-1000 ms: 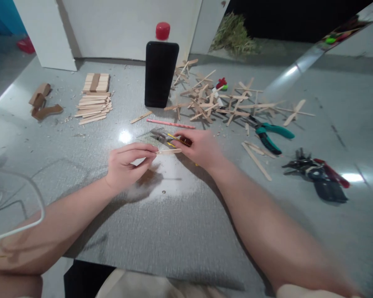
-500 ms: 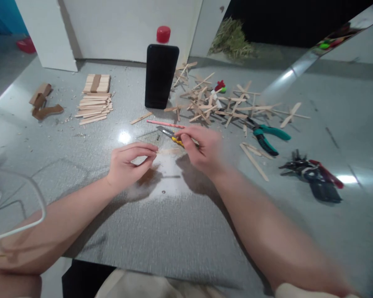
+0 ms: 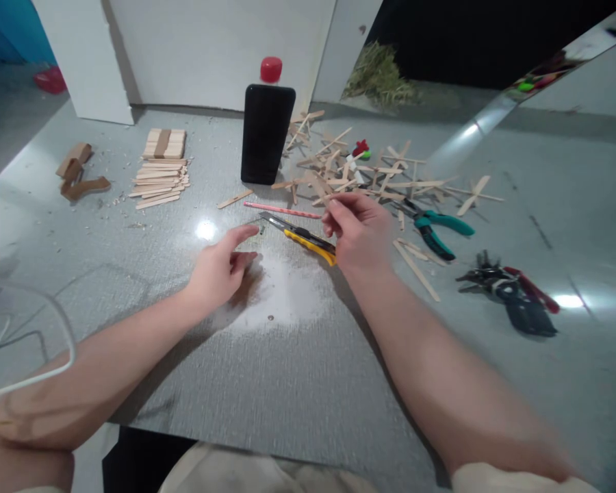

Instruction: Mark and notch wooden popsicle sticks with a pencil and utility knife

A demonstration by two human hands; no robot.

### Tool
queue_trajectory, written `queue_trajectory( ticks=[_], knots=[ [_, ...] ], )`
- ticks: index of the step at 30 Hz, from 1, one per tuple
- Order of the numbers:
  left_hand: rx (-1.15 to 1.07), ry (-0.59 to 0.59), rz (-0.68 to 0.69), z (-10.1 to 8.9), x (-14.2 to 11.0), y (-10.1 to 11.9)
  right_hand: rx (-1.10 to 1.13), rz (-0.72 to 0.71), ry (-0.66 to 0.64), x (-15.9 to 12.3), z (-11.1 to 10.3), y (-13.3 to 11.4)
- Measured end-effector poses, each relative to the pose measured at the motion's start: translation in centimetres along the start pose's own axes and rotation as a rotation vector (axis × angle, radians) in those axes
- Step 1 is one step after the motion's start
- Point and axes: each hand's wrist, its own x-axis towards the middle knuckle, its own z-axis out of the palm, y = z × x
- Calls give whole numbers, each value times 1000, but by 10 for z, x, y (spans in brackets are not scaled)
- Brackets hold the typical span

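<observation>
My left hand [image 3: 218, 270] hovers over the white-dusted patch of table, thumb and fingers apart with nothing between them. My right hand [image 3: 359, 229] is closed in a pinch on a flat wooden craft stick [image 3: 317, 185], which points up and left from its fingertips. Just left of that hand lies a yellow and black utility knife [image 3: 308, 243], its blade out toward the left. Behind the knife is a pink pencil [image 3: 282, 209]. A single craft stick [image 3: 235, 199] rests by the pencil's left end.
A black phone [image 3: 267, 135] leans upright before a red-capped bottle [image 3: 271, 70]. Joined stick pieces [image 3: 385, 174] are heaped to its right. Teal-handled pliers [image 3: 439, 229] and a dark tool with a red handle [image 3: 518, 294] lie right; stacked craft sticks [image 3: 160, 181] lie left.
My right hand has let go of the utility knife, leaving it on the table, and moved right with the craft stick. My left hand has released the stick and its fingers have spread.
</observation>
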Motion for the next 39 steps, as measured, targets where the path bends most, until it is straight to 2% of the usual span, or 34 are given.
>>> queue_trajectory(
  ticks=[2, 10, 18, 22, 25, 28, 31, 34, 36, 39],
  knots=[
    [23, 20, -12, -1, 1, 0, -3, 1, 6, 0, 1, 2],
    [-135, 147, -72, -2, 5, 3, -90, -126, -206, -25, 18, -20],
    [-365, 35, -67, 3, 5, 9, -192, -235, -477, -39, 31, -26],
    [-439, 132, -84, 5, 9, 5, -317, -294, -507, -39, 29, -33],
    [-479, 204, -98, 4, 13, 0, -473, -308, -475, -22, 36, -39],
    [-506, 223, -116, 3, 17, -4, -656, -316, -541, 10, 64, -41],
    [-522, 258, -125, 1, 18, -5, -844, -307, -662, 45, 107, -35],
    [-543, 303, -122, -2, 18, -5, -978, -266, -755, 67, 144, -27],
    [-563, 321, -114, -4, 17, -4, -1022, -252, -785, 72, 160, -23],
    [-592, 329, -99, -5, 15, -1, -1024, -260, -774, 75, 169, -23]
  ],
)
